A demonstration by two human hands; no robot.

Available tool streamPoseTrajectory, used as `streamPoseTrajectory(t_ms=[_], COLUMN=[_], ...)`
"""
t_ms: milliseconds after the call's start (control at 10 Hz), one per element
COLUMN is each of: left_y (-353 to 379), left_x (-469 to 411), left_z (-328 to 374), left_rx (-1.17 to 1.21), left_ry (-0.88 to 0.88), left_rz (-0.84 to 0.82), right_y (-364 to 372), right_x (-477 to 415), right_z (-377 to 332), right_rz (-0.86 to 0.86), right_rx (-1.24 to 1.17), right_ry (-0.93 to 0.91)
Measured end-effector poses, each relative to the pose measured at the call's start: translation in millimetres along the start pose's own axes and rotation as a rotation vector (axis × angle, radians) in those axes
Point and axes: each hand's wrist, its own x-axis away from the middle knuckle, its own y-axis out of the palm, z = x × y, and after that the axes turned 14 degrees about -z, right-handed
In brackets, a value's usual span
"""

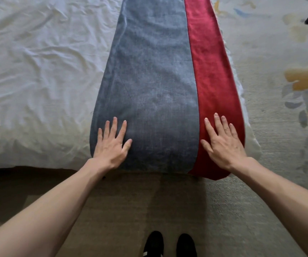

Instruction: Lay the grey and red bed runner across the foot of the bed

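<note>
Two spread-fingered hands, left hand [110, 145] and right hand [221, 143], press the bed runner [149, 71].
It lies flat mid-frame; I think I'm nearly done.

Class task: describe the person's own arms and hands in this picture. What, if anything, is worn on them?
The left forearm and right forearm are bare as far as the frame shows, with no sleeves in view. The left hand and right hand wear no gloves, and no rings, watch or bracelets show. The fingernails look short and unpainted.
</note>
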Motion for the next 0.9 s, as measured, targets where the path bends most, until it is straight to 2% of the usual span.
streamPoseTrajectory(t_ms=[100,200,300,400,500,600,700,900], left_y=[3.8,2.7,-5.6,-14.2,-17.0,-22.4,-35.2,-105.6], left_x=[-4.1,-1.5,-6.9,-18.8,-24.4,-21.1,-13.6,9.2], left_z=[-4.7,-2.1,14.9,31.7,33.8,37.3,45.3,64.0], left_rx=[0.001,-0.008,-0.039,-0.087,-0.096,-0.078,-0.001,-0.031], left_ry=[-0.022,-0.034,0.001,0.081,0.062,0.056,0.046,0.115], left_rz=[-0.068,-0.015,0.057,0.026,-0.038,-0.025,-0.023,0.093], right_y=[7.3,7.3,2.4,-2.1,-2.6,-9.8,-25.6,-83.6], right_x=[-2.3,-4.2,-9.6,-14.7,-15.4,-13.7,-8.6,18.5], right_z=[7.2,1.9,-8.0,-8.5,-6.3,-11.7,-24.5,-52.3], right_rz=[-0.065,-0.061,0.015,-0.012,-0.065,-0.102,-0.122,-0.104], right_rx=[0.014,-0.038,-0.049,-0.009,-0.021,-0.057,-0.1,-0.073], right_ry=[0.029,0.06,0.057,0.012,0.019,0.043,0.065,-0.006])
